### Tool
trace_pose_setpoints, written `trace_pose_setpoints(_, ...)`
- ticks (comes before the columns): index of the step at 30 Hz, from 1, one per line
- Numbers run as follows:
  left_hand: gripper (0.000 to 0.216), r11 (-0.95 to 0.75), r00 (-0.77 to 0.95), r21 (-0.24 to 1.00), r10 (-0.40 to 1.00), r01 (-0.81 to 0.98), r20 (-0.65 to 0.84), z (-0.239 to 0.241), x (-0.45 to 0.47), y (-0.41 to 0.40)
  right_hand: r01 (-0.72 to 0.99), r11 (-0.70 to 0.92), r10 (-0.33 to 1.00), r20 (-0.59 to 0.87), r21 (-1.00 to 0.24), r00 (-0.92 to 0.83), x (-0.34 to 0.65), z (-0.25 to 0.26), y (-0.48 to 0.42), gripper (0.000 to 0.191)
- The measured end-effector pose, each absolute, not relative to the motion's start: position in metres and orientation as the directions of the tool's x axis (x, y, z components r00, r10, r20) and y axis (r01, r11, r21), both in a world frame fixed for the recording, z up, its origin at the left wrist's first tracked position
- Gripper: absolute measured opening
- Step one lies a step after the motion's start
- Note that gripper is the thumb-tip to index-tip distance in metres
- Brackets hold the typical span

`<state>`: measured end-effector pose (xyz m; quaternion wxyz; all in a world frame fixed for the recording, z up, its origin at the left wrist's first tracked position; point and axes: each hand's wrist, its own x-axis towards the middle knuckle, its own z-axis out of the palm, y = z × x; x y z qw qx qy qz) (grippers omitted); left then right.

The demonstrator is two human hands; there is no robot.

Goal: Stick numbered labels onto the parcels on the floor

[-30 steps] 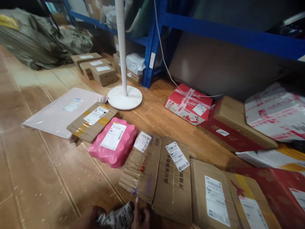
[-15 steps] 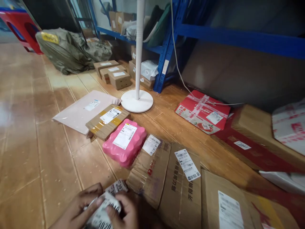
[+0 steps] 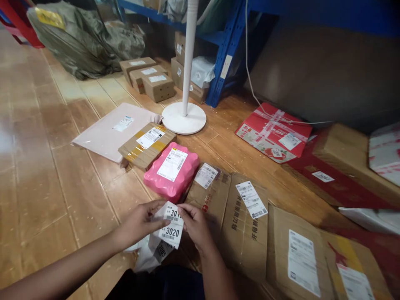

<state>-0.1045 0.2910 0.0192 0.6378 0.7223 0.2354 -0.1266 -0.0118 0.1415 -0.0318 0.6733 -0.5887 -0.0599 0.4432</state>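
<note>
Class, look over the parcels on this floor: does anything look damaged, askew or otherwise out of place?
Yes. The taped brown box beside the pink parcel looks crumpled and creased. The red carton lies tilted against the wall, criss-crossed with tape. Both hands, left hand and right hand, hold a strip of labels.

Label strip [image 3: 170,227] held between left hand [image 3: 140,223] and right hand [image 3: 195,225] near the floor [image 3: 46,166], wrapped pack [image 3: 171,171] just beyond, fan stand [image 3: 184,118] farther, shelf rack [image 3: 229,54] behind it.

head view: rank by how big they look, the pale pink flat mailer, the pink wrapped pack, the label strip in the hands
1. pale pink flat mailer, largest though farthest.
2. pink wrapped pack.
3. label strip, smallest despite being nearest, pinched between left hand and right hand.
</note>
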Motion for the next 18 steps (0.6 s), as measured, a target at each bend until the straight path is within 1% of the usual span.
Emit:
trace_pose_setpoints(1, 0.043, 0.001, 0.838, 0.855, 0.196, 0.519, -0.509, 0.013, -0.104, 0.289, -0.541, -0.092, 0.666, -0.456, -0.836, 0.591, -0.014, -0.032, 0.144, 0.032)
trace_pose_setpoints(3, 0.037, 0.086, 0.812, 0.842, 0.231, 0.532, -0.536, 0.002, -0.105, 0.286, -0.565, -0.1, 0.652, -0.483, -0.819, 0.585, -0.019, -0.035, 0.148, 0.031)
trace_pose_setpoints(4, 0.035, 0.098, 0.798, 0.837, 0.258, 0.539, -0.544, -0.004, -0.106, 0.286, -0.573, -0.099, 0.637, -0.495, -0.813, 0.591, -0.023, -0.038, 0.15, 0.031)
trace_pose_setpoints(6, 0.036, 0.064, 0.78, 0.833, 0.318, 0.549, -0.538, -0.015, -0.112, 0.288, -0.569, -0.102, 0.586, -0.511, -0.816, 0.628, -0.034, -0.049, 0.155, 0.028)
trace_pose_setpoints(9, 0.042, -0.012, 0.723, 0.816, 0.471, 0.577, -0.505, -0.029, -0.127, 0.292, -0.452, -0.177, 0.501, -0.475, -0.874, 0.723, -0.058, -0.07, 0.164, 0.02)
trace_pose_setpoints(11, 0.049, 0.034, 0.64, 0.793, 0.569, 0.608, -0.515, -0.039, -0.14, 0.295, -0.346, -0.235, 0.476, -0.418, -0.908, 0.774, -0.073, -0.083, 0.172, 0.017)
trace_pose_setpoints(12, 0.052, 0.077, 0.603, 0.78, 0.589, 0.621, -0.538, -0.044, -0.147, 0.297, -0.306, -0.247, 0.451, -0.388, -0.92, 0.804, -0.079, -0.088, 0.176, 0.017)
trace_pose_setpoints(14, 0.052, 0.126, 0.586, 0.75, 0.545, 0.65, -0.6, -0.051, -0.163, 0.301, -0.254, -0.228, 0.36, -0.324, -0.94, 0.875, -0.085, -0.094, 0.186, 0.021)
trace_pose_setpoints(15, 0.051, 0.114, 0.599, 0.735, 0.502, 0.668, -0.623, -0.054, -0.172, 0.304, -0.235, -0.206, 0.3, -0.29, -0.95, 0.909, -0.086, -0.096, 0.191, 0.023)
trace_pose_setpoints(16, 0.05, 0.079, 0.615, 0.719, 0.46, 0.69, -0.64, -0.057, -0.18, 0.307, -0.223, -0.18, 0.234, -0.262, -0.958, 0.936, -0.084, -0.097, 0.197, 0.026)
trace_pose_setpoints(18, 0.048, 0.003, 0.629, 0.688, 0.401, 0.726, -0.666, -0.06, -0.194, 0.311, -0.239, -0.125, 0.09, -0.251, -0.963, 0.964, -0.08, -0.097, 0.209, 0.033)
